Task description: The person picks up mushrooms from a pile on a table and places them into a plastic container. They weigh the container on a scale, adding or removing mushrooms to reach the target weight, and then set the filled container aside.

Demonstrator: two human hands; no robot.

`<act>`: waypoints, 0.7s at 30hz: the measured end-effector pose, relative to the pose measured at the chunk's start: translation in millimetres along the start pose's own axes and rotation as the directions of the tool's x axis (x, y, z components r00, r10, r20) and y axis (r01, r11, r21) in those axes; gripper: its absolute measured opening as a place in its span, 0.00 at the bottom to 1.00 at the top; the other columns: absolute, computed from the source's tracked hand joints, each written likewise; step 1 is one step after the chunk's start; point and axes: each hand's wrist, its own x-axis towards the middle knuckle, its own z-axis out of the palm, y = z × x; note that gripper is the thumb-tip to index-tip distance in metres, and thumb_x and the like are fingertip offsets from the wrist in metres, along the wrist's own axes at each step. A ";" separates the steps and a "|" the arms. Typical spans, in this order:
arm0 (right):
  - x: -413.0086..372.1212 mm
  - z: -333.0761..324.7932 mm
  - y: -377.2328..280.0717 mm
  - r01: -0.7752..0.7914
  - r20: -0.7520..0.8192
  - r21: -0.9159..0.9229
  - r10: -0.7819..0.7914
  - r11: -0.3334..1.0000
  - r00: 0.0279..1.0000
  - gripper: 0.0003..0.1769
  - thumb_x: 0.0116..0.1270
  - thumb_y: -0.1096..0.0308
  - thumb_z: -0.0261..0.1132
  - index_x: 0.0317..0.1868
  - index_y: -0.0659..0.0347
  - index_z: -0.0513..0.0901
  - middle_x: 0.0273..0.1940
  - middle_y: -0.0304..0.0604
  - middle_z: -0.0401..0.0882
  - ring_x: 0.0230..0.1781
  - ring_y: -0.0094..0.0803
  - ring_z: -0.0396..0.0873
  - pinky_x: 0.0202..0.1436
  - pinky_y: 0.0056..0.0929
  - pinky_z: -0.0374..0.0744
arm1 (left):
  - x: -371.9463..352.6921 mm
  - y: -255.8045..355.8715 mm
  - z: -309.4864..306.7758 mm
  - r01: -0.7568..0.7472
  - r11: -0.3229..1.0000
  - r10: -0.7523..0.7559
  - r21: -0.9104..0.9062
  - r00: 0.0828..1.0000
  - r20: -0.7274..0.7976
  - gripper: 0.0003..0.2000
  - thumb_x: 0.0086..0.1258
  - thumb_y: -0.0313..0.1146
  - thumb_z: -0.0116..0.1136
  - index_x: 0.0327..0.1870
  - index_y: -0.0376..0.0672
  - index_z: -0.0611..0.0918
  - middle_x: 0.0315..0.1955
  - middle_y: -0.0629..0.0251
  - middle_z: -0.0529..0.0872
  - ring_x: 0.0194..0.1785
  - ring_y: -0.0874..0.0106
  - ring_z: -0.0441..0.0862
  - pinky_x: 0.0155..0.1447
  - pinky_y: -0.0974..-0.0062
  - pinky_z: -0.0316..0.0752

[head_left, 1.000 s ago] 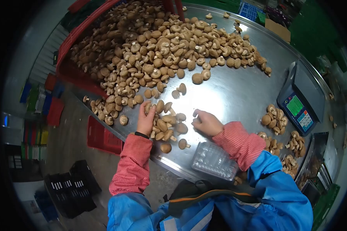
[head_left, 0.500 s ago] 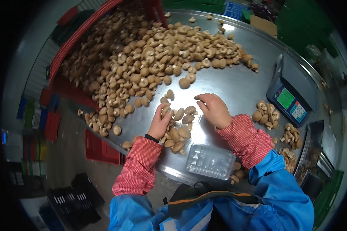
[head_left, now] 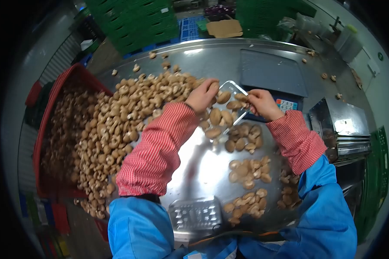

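A clear plastic tray [head_left: 231,83] holding several brown-capped mushrooms [head_left: 215,116] is up near the scale, between my two hands. My left hand [head_left: 202,96] is closed at the tray's left side, fingertips partly hidden among mushrooms. Across from it, my right hand [head_left: 264,105] pinches the right rim, where a mushroom [head_left: 241,98] touches the fingertips. The digital scale [head_left: 270,73] lies just behind the tray, its keypad partly covered by my right hand. Below the tray sits a small group of mushrooms [head_left: 242,140] on the metal table.
A large mushroom heap [head_left: 112,125] spills from a tipped red crate [head_left: 41,146] at left. More small mushroom groups [head_left: 250,172] lie at centre right. A second clear tray [head_left: 196,213] stands by the front edge. Metal boxes [head_left: 343,129] are at right, green crates [head_left: 134,21] behind.
Both hands have moved away from my body toward the scale, with the mushroom-filled tray between them. My right hand has closed on the rim. The camera view has shifted too.
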 end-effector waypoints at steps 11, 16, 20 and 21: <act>107.6 -185.1 80.5 0.057 -0.360 0.071 -0.027 0.996 0.932 0.13 0.69 0.70 0.52 0.43 0.71 0.80 0.22 0.38 0.76 0.14 0.21 0.72 0.15 0.21 0.71 | 238.7 30.9 125.6 -0.141 0.970 0.164 0.200 0.981 -0.101 0.24 0.68 0.47 0.55 0.62 0.45 0.73 0.51 0.52 0.81 0.53 0.62 0.81 0.56 0.70 0.75; 121.6 -204.5 97.7 -0.023 -0.430 -0.094 -0.019 0.995 0.903 0.14 0.67 0.68 0.54 0.45 0.68 0.82 0.25 0.44 0.79 0.17 0.25 0.76 0.19 0.25 0.73 | 251.8 27.6 143.3 -0.002 0.996 0.014 0.085 0.990 -0.138 0.24 0.67 0.46 0.55 0.62 0.46 0.74 0.52 0.52 0.81 0.55 0.61 0.79 0.59 0.69 0.72; 126.5 -211.5 108.5 -0.017 -0.431 -0.527 -0.250 0.850 0.867 0.14 0.65 0.65 0.55 0.45 0.62 0.83 0.33 0.51 0.83 0.30 0.42 0.82 0.36 0.38 0.79 | 256.7 10.7 144.4 -0.101 0.982 0.161 0.162 0.898 -0.411 0.24 0.66 0.46 0.56 0.62 0.49 0.74 0.50 0.52 0.83 0.52 0.58 0.82 0.56 0.66 0.75; 128.5 -214.1 112.9 0.005 -0.394 -0.671 -0.363 0.741 0.844 0.14 0.65 0.64 0.55 0.44 0.60 0.84 0.36 0.53 0.84 0.35 0.46 0.83 0.41 0.41 0.79 | 246.6 23.5 144.2 -0.136 0.978 0.192 0.157 0.881 -0.433 0.23 0.66 0.45 0.56 0.61 0.49 0.74 0.50 0.51 0.83 0.52 0.57 0.82 0.56 0.65 0.75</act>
